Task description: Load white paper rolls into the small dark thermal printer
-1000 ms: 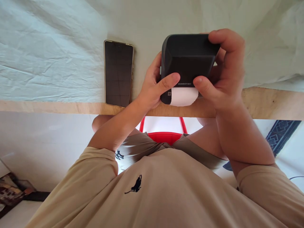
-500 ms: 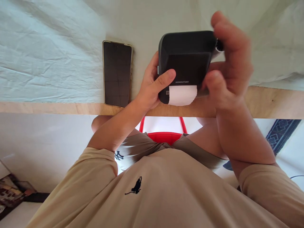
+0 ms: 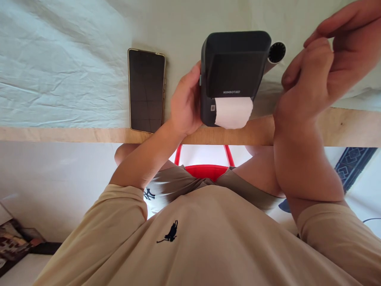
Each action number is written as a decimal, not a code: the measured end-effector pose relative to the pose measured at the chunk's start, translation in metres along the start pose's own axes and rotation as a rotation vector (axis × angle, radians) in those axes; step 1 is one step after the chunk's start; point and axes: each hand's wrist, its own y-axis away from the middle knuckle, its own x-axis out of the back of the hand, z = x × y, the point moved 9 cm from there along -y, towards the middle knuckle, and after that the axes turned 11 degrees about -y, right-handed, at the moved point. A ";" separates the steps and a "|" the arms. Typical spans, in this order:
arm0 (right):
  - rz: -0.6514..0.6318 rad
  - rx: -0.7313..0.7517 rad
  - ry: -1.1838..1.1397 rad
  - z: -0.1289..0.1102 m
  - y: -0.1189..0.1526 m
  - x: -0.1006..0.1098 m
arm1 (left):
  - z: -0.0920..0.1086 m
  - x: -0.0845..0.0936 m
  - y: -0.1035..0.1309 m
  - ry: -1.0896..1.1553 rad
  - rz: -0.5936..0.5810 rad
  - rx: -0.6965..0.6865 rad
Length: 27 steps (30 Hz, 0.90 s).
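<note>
My left hand (image 3: 187,102) is closed around the left side of a black handheld label printer (image 3: 238,73) marked NIIMBOT, above the table's front edge. A blank white paper strip (image 3: 234,113) curls out of the printer's near end. Off to the right, my right hand (image 3: 302,85) has its fingers bent together, apart from the printer. Another person's hand (image 3: 355,37) reaches in from the upper right and meets it; anything between their fingers is hidden. A pale cylinder with a dark round end (image 3: 276,52) shows beside the printer's far right corner.
A dark-screened phone (image 3: 147,91) lies left of my left hand on the pale green cloth (image 3: 74,59). The table's bare wooden edge (image 3: 59,135) runs across in front of me. Below it is a red plastic seat (image 3: 206,172) between my legs.
My right hand has left the printer's right side and moved right, meeting another person's hand that has entered. The printer has shifted slightly up, and my left thumb has left its top face.
</note>
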 end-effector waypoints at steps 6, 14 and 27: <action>-0.319 0.291 0.370 -0.021 0.014 -0.029 | -0.005 0.010 -0.001 -0.062 0.085 0.046; -0.478 0.341 0.509 -0.018 0.019 -0.042 | -0.001 0.003 0.000 -0.085 0.077 0.037; -0.504 0.395 0.536 -0.026 0.026 -0.045 | -0.003 0.008 -0.003 -0.045 0.016 0.036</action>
